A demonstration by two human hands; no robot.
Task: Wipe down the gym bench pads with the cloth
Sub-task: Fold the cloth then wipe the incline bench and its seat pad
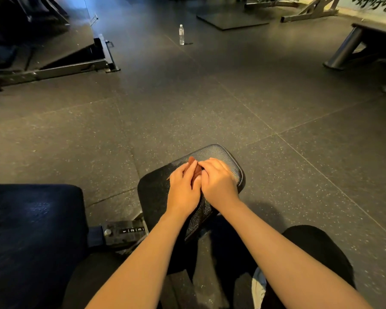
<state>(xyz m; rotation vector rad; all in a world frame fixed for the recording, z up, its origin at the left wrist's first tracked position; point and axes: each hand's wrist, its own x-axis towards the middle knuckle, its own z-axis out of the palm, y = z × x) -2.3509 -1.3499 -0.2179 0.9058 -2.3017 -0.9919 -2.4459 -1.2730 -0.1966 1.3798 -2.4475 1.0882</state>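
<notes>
Left hand (183,188): flat fingers pressing cloth (191,161), lower centre.
Right hand (217,180): fingers curled, gripping cloth.
Bench pad (221,152): black, right under both hands.

Dark speckled rubber floor (187,103) tiles fill the room; a water bottle (181,34) stands far off, metal machine frames (60,70) flank it, bluish light falls top left

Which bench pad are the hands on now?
The smaller pad in the centre: the left hand and right hand rest on it over the brown cloth. The larger pad at lower left is untouched.
</notes>
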